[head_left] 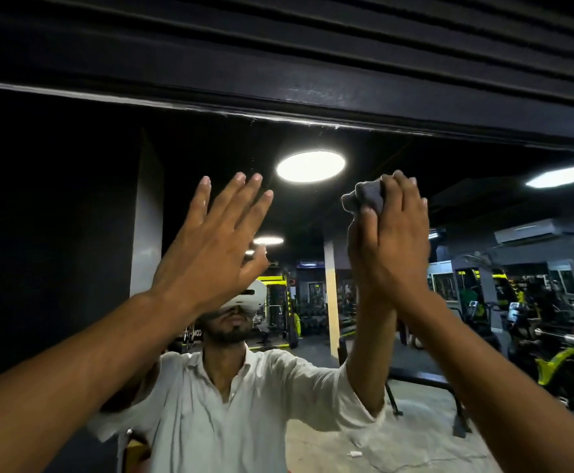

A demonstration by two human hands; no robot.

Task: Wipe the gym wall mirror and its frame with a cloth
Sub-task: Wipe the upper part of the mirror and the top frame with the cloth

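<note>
The wall mirror [415, 172] fills the view, its dark top frame [312, 100] slanting across above my hands. My right hand [401, 233] is raised high against the glass and holds a small dark grey cloth [365, 196] bunched under its fingers, just below the frame. My left hand [210, 240] is lifted beside it with fingers straight and spread, palm toward the glass; whether it touches the mirror I cannot tell. Both bare forearms reach up from the bottom corners.
Black ribbed panelling [347, 35] runs above the frame. The mirror reflects a person in a white shirt [231, 404], ceiling lights [309, 166], a cream pillar [331, 302] and gym machines [534, 319] with yellow parts on the right.
</note>
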